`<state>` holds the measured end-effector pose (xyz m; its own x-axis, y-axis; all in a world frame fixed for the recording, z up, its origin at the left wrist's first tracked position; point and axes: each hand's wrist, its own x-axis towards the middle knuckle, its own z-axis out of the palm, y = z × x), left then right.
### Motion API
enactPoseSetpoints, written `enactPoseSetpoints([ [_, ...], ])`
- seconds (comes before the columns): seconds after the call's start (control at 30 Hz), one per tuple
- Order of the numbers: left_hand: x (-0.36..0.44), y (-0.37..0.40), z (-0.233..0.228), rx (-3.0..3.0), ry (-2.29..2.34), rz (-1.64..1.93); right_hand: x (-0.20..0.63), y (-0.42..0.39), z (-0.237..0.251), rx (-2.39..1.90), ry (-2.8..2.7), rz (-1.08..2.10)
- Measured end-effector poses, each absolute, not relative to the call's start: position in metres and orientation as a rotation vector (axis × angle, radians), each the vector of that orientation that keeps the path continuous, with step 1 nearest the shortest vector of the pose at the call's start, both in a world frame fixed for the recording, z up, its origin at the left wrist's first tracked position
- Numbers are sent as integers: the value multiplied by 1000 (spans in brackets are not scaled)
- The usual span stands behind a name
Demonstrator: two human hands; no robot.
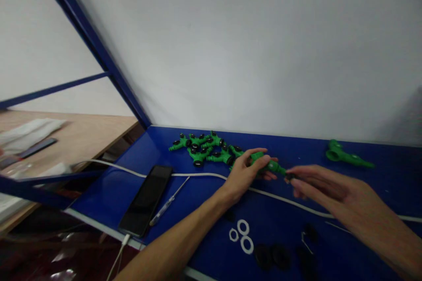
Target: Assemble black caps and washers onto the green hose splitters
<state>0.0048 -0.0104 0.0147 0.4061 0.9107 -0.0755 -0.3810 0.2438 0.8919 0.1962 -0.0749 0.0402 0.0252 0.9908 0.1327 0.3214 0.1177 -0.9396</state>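
My left hand (252, 164) is closed around a green plastic hose splitter (273, 167), its narrow end pointing right. The fingertips of my right hand (316, 182) pinch a small dark part (290, 176) at that narrow end; its exact kind is too small and dim to tell. Left of my left hand lies a group of similar green splitters (199, 156) with black caps. Another green splitter body (346, 156), without visible black caps, rests on the far right. Three white rings (246, 244) lie below my hands, near several black round parts (280, 256).
A phone (147, 199) and a clear-handled screwdriver (168, 204) lie on the blue table (112, 184) at left. A white cable (198, 174) crosses the surface beneath my hands. A bent metal piece (307, 242) sits at front right. Behind stands a white wall (247, 52).
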Motion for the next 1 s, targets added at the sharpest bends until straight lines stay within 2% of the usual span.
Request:
enactPoseSetpoints([
  [0.1,5,-8,12,880,699,990,186,-53,57,-1301,-1406,1042],
  [0.23,5,-5,11,856,718,972,185,-46,42,-1263,-1285,1097],
  [0.4,6,-4,11,890,738,964,184,-50,28,-1264,-1266,1093],
  [1.0,6,-3,11,896,788,958,182,-47,28,-1270,-1253,1075],
])
